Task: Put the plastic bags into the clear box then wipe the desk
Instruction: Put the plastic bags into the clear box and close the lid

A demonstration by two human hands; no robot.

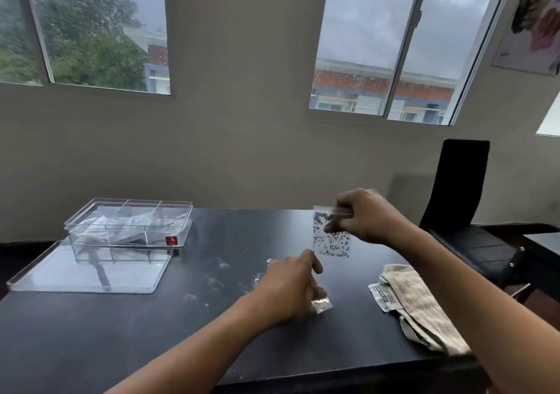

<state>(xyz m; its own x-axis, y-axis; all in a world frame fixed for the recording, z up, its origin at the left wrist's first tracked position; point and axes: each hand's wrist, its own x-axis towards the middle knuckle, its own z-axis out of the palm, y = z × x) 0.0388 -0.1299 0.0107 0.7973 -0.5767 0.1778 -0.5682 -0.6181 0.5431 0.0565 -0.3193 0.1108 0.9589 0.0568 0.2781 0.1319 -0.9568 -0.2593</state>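
Note:
My right hand [362, 216] holds up a small clear plastic bag [331, 239] with dark specks inside, pinched at its top, above the black desk [121, 333]. My left hand [291, 290] rests low on the desk, its fingers closed on another small clear plastic bag [321, 304] that sticks out at the right. The clear box [130, 222] with dividers stands at the desk's far left and holds several plastic bags. Its clear lid [91, 269] lies flat in front of it. A beige cloth [421, 305] lies at the right.
White smears and crumbs [224, 272] mark the desk's middle. A black chair [460, 199] stands off the desk's right end. A wall with windows is behind the desk.

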